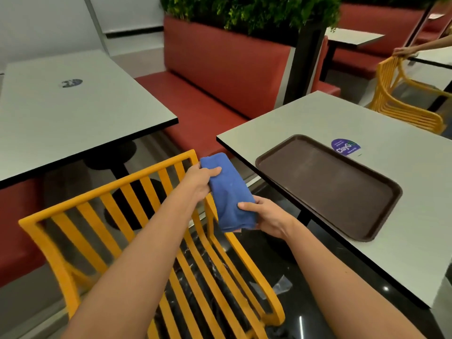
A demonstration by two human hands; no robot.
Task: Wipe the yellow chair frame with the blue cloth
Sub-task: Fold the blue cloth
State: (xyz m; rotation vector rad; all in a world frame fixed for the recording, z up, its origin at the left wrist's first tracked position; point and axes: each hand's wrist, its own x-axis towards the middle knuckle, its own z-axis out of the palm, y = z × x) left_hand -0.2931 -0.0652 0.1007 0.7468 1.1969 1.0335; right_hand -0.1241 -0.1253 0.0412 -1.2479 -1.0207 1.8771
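Cloth first: you grip the folded blue cloth at both ends, left hand pinching its far end, right hand clasping the near one. Its long axis slants over the yellow chair frame, whose top rail lies just left of your left hand.

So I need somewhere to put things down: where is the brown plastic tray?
In the head view, the brown plastic tray lies on the grey table at right, beside a purple sticker.
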